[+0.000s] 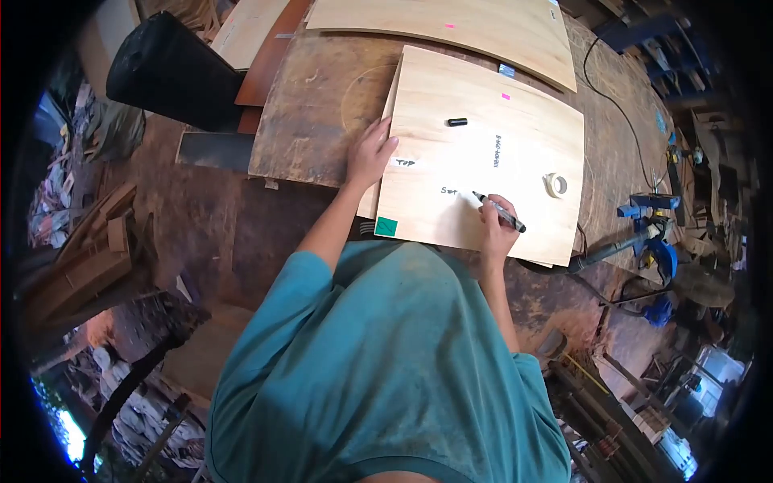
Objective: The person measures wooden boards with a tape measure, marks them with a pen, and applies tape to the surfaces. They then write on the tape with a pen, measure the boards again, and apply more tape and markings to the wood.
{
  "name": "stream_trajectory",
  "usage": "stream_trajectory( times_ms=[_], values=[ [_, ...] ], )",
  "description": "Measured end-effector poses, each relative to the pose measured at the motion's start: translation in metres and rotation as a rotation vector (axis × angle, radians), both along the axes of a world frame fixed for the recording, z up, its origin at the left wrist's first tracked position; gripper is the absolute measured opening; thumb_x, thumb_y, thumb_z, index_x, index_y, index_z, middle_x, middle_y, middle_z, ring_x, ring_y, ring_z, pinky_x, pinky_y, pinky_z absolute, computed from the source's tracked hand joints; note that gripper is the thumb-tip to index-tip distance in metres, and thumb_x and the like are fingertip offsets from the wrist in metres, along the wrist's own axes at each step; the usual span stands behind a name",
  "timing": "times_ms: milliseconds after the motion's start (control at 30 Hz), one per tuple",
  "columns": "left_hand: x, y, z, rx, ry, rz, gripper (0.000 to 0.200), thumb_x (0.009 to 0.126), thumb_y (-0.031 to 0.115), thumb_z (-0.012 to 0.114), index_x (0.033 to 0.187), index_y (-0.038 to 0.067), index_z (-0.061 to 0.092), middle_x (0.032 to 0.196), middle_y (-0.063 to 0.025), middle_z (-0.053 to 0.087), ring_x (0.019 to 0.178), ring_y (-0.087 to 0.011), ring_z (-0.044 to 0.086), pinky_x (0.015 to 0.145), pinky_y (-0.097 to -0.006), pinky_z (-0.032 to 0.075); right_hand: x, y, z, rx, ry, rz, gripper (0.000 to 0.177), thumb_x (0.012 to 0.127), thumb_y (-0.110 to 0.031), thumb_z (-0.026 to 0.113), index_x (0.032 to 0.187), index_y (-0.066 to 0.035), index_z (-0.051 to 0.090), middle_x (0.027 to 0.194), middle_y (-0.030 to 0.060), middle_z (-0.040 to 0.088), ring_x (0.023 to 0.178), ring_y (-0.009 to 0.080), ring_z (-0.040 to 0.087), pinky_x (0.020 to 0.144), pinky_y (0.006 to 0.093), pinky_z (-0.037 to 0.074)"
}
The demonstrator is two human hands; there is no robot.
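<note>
My right hand (499, 224) is closed on a black marker (509, 217), its tip close to the handwritten letters "Set" on a pale wooden panel (435, 88). At the panel's left edge rests my left hand (371, 153), fingers partly spread, near the handwritten word "TOP". A black cap (456, 122) lies on the panel, and a roll of tape (555, 185) sits near its right side. A green sticker (386, 227) marks the lower left corner, and a pink one (506, 97) is near the top. Another board shows beneath the panel.
The worn workbench (314, 97) carries a second large panel (499, 28) at the back. A dark upright object (165, 72) stands at the left. At the right are a blue tool (662, 259) and a black cable (613, 101). Wood scraps (84, 262) lie at far left.
</note>
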State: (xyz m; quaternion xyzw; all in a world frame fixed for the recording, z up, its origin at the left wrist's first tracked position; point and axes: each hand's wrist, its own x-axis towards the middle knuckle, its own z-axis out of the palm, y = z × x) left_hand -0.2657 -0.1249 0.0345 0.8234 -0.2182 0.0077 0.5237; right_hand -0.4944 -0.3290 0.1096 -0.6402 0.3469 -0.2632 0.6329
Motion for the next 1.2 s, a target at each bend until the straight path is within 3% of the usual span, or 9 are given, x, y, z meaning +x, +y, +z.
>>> stream_trajectory(
  times_ms=[167, 300, 533, 633, 933, 1000, 1200],
  values=[
    [0.003, 0.0, -0.015, 0.009, -0.003, -0.01, 0.05, 0.1, 0.028, 0.066, 0.145, 0.006, 0.061, 0.146, -0.0198, 0.062, 0.136, -0.0365, 0.059, 0.111, -0.0416, 0.047, -0.015, -0.015, -0.01, -0.004, 0.026, 0.067, 0.016, 0.096, -0.006, 0.071, 0.109, 0.003, 0.073, 0.086, -0.0009, 0.069, 0.074, 0.0047, 0.059, 0.067, 0.0208, 0.047],
    [-0.001, -0.002, -0.004, -0.041, 0.041, -0.045, 0.049, 0.102, 0.027, 0.064, 0.145, 0.004, 0.059, 0.147, -0.019, 0.062, 0.136, -0.0353, 0.059, 0.111, -0.0408, 0.047, -0.006, -0.001, 0.011, -0.118, 0.082, 0.175, 0.017, 0.096, -0.007, 0.071, 0.108, 0.004, 0.074, 0.085, -0.0004, 0.068, 0.074, 0.0045, 0.056, 0.067, 0.0213, 0.047],
    [-0.001, -0.001, 0.002, 0.004, 0.003, -0.05, 0.05, 0.102, 0.028, 0.064, 0.146, 0.004, 0.059, 0.146, -0.0197, 0.062, 0.135, -0.0364, 0.06, 0.11, -0.0408, 0.048, -0.004, -0.005, -0.007, -0.167, 0.079, 0.19, 0.018, 0.095, -0.009, 0.072, 0.109, 0.002, 0.075, 0.079, 0.0004, 0.067, 0.07, 0.0047, 0.055, 0.065, 0.0212, 0.047],
    [-0.002, 0.001, 0.005, 0.03, 0.036, -0.066, 0.051, 0.104, 0.026, 0.062, 0.148, 0.001, 0.057, 0.147, -0.0204, 0.062, 0.14, -0.0311, 0.057, 0.116, -0.0371, 0.042, -0.002, 0.001, -0.011, -0.167, 0.092, 0.216, 0.018, 0.095, -0.009, 0.071, 0.109, 0.002, 0.075, 0.079, 0.0005, 0.067, 0.069, 0.0052, 0.055, 0.064, 0.0215, 0.047],
    [0.0, 0.001, 0.002, 0.084, 0.037, -0.041, 0.051, 0.103, 0.029, 0.062, 0.147, 0.003, 0.058, 0.148, -0.0197, 0.062, 0.139, -0.0313, 0.058, 0.115, -0.0384, 0.043, 0.004, 0.01, -0.014, -0.162, 0.087, 0.205, 0.019, 0.095, -0.009, 0.071, 0.109, 0.003, 0.075, 0.08, 0.0013, 0.068, 0.07, 0.005, 0.056, 0.065, 0.0216, 0.048],
    [0.001, -0.001, -0.001, 0.039, -0.053, 0.006, 0.05, 0.099, 0.033, 0.068, 0.142, 0.007, 0.064, 0.14, -0.0183, 0.067, 0.127, -0.0375, 0.064, 0.106, -0.0452, 0.05, 0.004, 0.009, -0.006, -0.129, 0.118, 0.16, 0.018, 0.097, -0.008, 0.071, 0.109, 0.004, 0.074, 0.08, 0.0, 0.067, 0.07, 0.0048, 0.056, 0.064, 0.0217, 0.047],
    [0.0, 0.0, 0.003, 0.025, -0.027, -0.011, 0.05, 0.099, 0.033, 0.067, 0.143, 0.007, 0.063, 0.141, -0.018, 0.066, 0.129, -0.0372, 0.063, 0.107, -0.0446, 0.05, 0.004, 0.012, 0.005, -0.107, 0.092, 0.112, 0.016, 0.098, -0.004, 0.07, 0.11, 0.006, 0.073, 0.08, -0.0016, 0.065, 0.07, 0.0042, 0.055, 0.063, 0.021, 0.046]
  ],
)
